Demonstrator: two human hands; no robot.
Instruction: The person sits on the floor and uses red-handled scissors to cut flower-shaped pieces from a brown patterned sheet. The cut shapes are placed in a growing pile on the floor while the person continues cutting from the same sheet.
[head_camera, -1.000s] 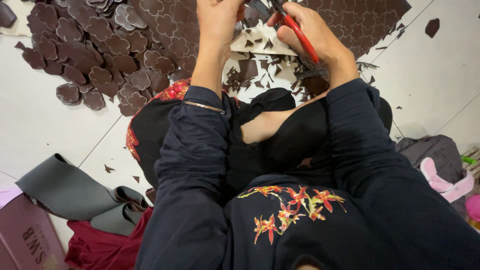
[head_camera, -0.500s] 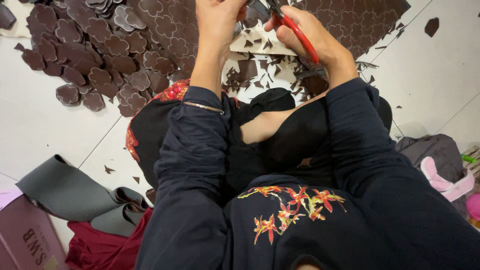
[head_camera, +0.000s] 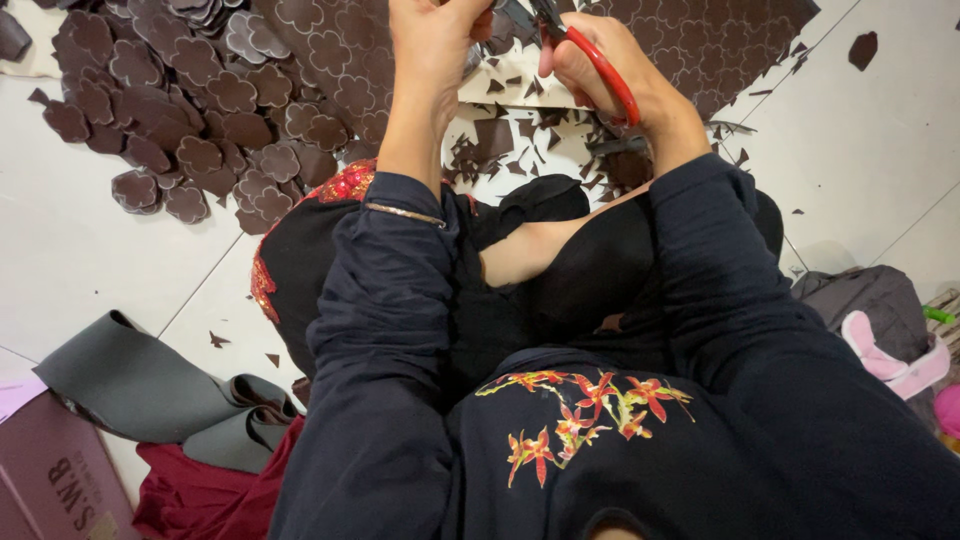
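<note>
My right hand (head_camera: 610, 75) is closed around red-handled scissors (head_camera: 590, 55) near the top edge of the view. My left hand (head_camera: 435, 40) is next to it, fingers pinched on a dark brown piece that is mostly cut off by the frame's edge. Below the hands lie small brown offcuts (head_camera: 500, 140) on the white tiled floor. A heap of brown flower-shaped cutouts (head_camera: 190, 120) lies to the left of my left arm. A brown sheet stamped with flower outlines (head_camera: 700, 40) lies under and behind my right hand.
I sit on the white tile floor (head_camera: 90, 250) in dark clothes. A grey rolled sheet (head_camera: 140, 385) and dark red cloth (head_camera: 210, 495) lie at the lower left, beside a maroon box (head_camera: 50, 480). A grey bag (head_camera: 870, 295) and a pink slipper (head_camera: 895, 355) sit right.
</note>
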